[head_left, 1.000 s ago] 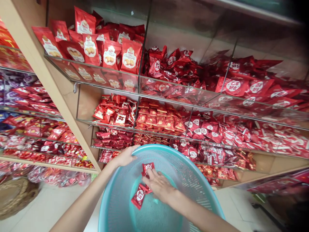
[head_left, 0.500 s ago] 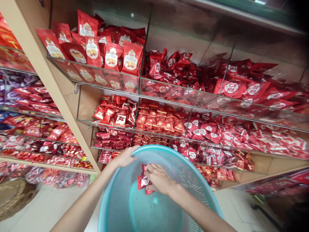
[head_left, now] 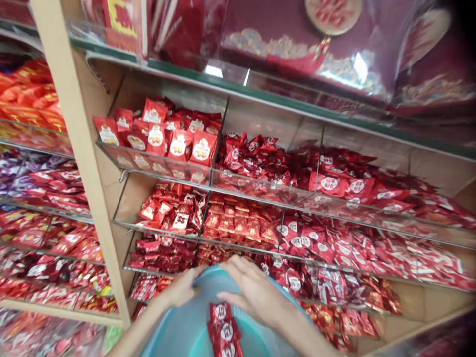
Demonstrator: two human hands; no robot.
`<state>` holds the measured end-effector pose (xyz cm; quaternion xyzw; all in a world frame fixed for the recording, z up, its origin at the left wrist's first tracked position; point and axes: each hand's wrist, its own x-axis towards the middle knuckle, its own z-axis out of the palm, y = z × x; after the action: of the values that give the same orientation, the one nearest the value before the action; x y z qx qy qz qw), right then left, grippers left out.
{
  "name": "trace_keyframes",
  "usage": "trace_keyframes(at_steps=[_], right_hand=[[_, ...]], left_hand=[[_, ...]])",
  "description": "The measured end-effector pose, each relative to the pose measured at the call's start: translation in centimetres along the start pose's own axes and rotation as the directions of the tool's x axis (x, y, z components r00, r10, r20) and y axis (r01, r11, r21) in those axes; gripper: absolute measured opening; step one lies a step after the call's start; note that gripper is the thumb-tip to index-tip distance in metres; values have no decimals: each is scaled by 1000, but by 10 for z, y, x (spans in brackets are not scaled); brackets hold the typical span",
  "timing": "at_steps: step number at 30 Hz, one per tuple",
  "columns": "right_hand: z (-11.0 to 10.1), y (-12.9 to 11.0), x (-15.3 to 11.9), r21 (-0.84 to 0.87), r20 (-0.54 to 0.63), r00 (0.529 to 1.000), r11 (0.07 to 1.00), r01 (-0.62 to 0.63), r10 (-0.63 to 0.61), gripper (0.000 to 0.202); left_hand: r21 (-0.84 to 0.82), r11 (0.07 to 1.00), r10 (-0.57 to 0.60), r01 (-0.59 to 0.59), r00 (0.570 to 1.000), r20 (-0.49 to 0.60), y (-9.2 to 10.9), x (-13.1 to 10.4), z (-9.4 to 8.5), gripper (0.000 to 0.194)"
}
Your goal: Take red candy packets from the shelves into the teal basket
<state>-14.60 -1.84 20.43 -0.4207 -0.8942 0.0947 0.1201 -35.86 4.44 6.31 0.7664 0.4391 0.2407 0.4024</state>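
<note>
Editor: Where were the hands?

Photographer: At six o'clock in the wearer's view, over a turquoise basket (head_left: 182,329). The left hand (head_left: 182,290) was curled around its rim near eleven o'clock. The right hand (head_left: 256,290) reached to about twelve on the same rim, fingers extended and thumb apart from them; whether it gripped the plastic or only passed above it, I could not tell.

Editor: And the goods?

Photographer: Red packets (head_left: 226,331) with pale round labels lay overlapping inside the basket, in a line running toward six o'clock. Neither hand visibly pinched one.

Editor: What had just changed?

Photographer: Half a second earlier, the right hand had covered the packets down in the basket. It had since moved up to the far rim, leaving them exposed in a row. The view had also tilted upward, bringing in maroon packages (head_left: 260,49) on a glass shelf (head_left: 238,91) at twelve.

Editor: Meaning what?

Photographer: In my judgement, the handling of those packets had paused, with both hands by then at the basket's edge.
</note>
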Motion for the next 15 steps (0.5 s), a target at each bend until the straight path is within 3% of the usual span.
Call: trace_keyframes(at_steps=[2,4,6,7,8,10,12,15], right_hand=[[-54,-6,12,-17,-192,980,998,58,-60,37],[-108,-7,24,-32,-412,906,995,90,-95,32],[-154,-2,40,-47,-555,829,998,46,-64,28],[-171,4,50,-49,-579,814,998,30,-53,28],[-185,11,60,-40,-566,823,999,27,-45,27],[-202,26,81,1,-438,898,999,53,-47,28],[-207,41,101,65,-285,957,994,82,-60,38],[-205,52,120,138,-133,990,988,73,-55,58]], left_hand=[[13,998,-57,57,998,-10,-5,1,1,67],[28,992,-118,119,993,-24,-9,1,1,66],[5,990,-139,139,990,-35,-11,2,2,66],[-7,990,-140,140,990,-33,-12,2,3,67],[-21,990,-141,140,990,-29,-12,1,3,67],[-44,989,-144,143,989,-28,-13,1,4,68],[-57,988,-146,144,989,-33,-14,0,4,69],[-56,986,-158,156,987,-33,-15,0,5,70]])
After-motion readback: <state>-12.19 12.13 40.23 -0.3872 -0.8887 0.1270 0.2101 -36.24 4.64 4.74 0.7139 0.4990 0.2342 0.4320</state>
